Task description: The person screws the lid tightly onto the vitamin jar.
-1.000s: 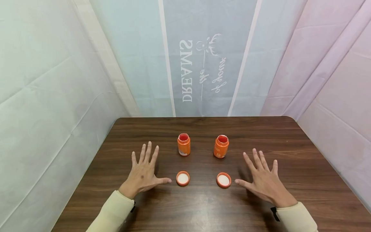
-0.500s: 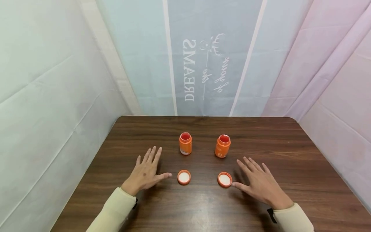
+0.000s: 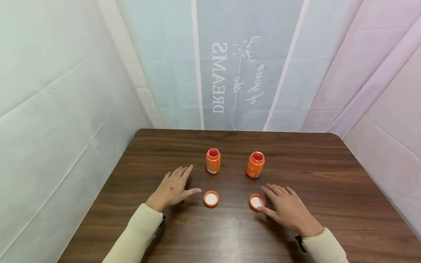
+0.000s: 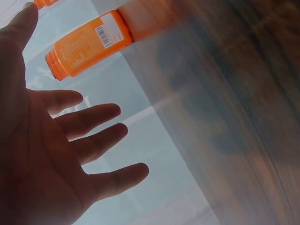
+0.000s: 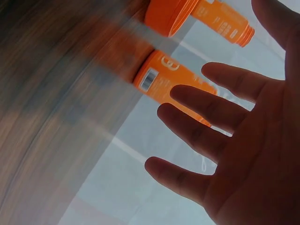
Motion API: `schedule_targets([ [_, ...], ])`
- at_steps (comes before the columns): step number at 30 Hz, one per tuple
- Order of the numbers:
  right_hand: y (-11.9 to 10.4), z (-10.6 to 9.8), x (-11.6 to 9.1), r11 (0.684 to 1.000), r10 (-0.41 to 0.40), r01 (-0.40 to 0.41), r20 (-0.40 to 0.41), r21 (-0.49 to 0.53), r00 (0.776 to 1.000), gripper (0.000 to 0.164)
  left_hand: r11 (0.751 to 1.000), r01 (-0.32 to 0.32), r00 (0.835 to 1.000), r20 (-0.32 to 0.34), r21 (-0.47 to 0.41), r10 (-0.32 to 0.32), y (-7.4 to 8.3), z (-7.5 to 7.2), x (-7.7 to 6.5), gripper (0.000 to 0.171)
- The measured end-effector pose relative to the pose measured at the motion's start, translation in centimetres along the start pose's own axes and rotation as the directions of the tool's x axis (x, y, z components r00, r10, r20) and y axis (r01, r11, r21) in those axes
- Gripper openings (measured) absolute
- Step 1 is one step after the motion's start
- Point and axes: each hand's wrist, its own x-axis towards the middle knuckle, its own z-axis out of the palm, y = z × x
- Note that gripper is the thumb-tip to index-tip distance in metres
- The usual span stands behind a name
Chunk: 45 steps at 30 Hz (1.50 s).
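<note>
Two orange bottles without caps stand upright on the table, a left bottle point(image 3: 213, 163) and a right bottle point(image 3: 255, 166). In front of each lies an orange screw cap with its white inside facing up: a left cap point(image 3: 211, 199) and a right cap point(image 3: 257, 202). My left hand point(image 3: 174, 189) is left of the left cap, fingers spread, thumb pointing at it, palm bare in the left wrist view. My right hand point(image 3: 287, 208) is right of the right cap, its thumb tip overlapping the cap's rim in the head view. Neither hand holds anything.
The dark wood-grain table point(image 3: 210, 237) has rounded far corners. A pale blue-grey curtain point(image 3: 246, 73) with mirrored white lettering hangs behind it, and white fabric point(image 3: 65, 109) stands along the left side. Light sleeves point(image 3: 135, 233) and dark wrist straps show below the hands.
My right hand has moved left toward the right cap, its fingers drawing closer together. My left hand has shifted slightly right and its fingers are less spread. Bottles and caps stay in place.
</note>
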Motion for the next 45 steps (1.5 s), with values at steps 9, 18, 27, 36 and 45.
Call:
schedule_targets([
  [9,-1.5,0.6,1.0,0.998,-0.065,0.065,-0.036,-0.003,0.997,0.062,0.991,0.014,0.999,0.033,-0.133,-0.009,0.7,0.1,2.6,0.089],
  [18,-3.4,0.9,2.4,0.993,-0.122,0.122,0.005,-0.006,0.993,0.061,0.96,0.036,0.998,0.054,-0.276,-0.022,0.8,0.4,4.9,0.089],
  [27,-5.8,2.0,3.9,0.978,-0.21,0.211,0.075,-0.006,0.975,0.063,0.938,0.063,0.998,0.04,-0.341,-0.052,1.6,0.5,6.4,0.088],
  [36,-8.1,2.1,5.7,0.966,-0.26,0.258,0.085,0.035,0.962,0.066,0.871,0.063,0.998,0.029,-0.488,-0.055,1.4,0.9,8.3,0.087],
  [45,-9.0,2.9,7.4,0.958,-0.285,0.281,0.067,0.052,0.956,0.069,0.857,0.092,0.996,0.028,-0.507,-0.09,1.7,0.7,9.3,0.084],
])
